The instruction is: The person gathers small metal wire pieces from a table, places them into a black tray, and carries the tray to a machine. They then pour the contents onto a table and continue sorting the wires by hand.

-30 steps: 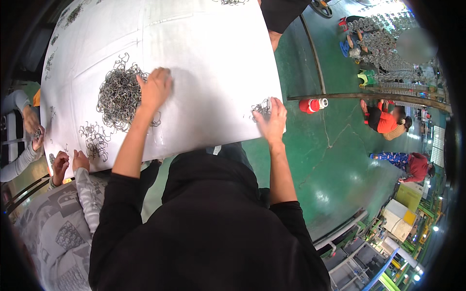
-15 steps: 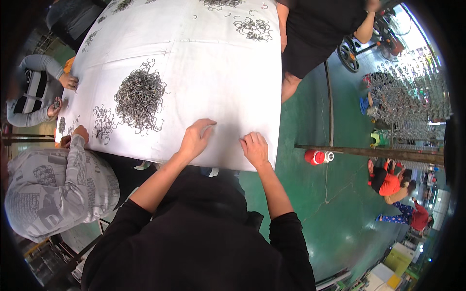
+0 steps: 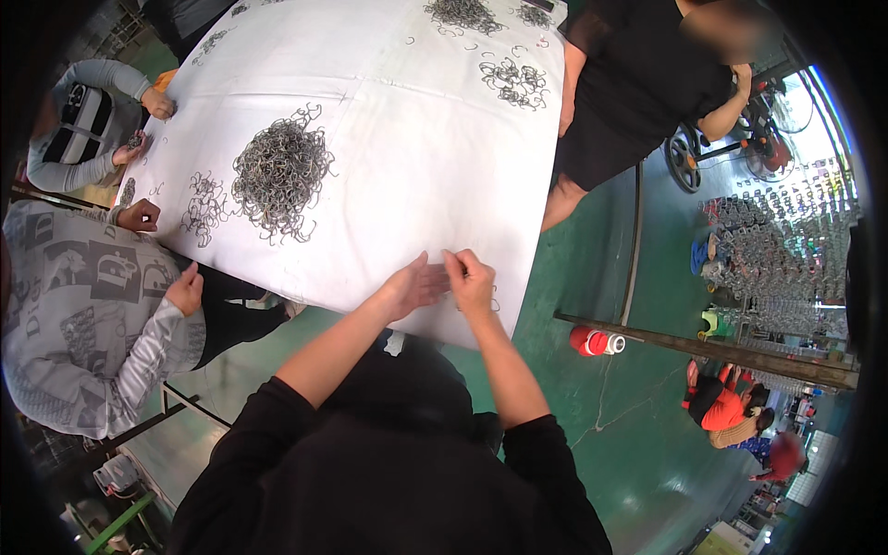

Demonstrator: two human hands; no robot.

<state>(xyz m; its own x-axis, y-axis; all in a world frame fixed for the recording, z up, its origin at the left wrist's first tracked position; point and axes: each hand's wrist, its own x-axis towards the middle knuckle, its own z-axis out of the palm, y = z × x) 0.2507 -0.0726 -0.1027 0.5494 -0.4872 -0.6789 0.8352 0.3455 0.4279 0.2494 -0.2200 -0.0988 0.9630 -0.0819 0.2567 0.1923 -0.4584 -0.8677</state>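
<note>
Head view: hands (image 3: 444, 282) at white table (image 3: 416, 139) edge

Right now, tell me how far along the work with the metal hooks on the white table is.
Done: small sorted-looking clusters of hooks lie at the far end. In hand: the left hand and right hand meet at the near edge of the white table, working a small piece too tiny to make out. Left: the big pile of hooks remains, plus a smaller heap beside it.

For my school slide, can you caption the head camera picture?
Both hands, left hand and right hand, meet at the white table's near edge, beside a heap of metal hooks.
</note>
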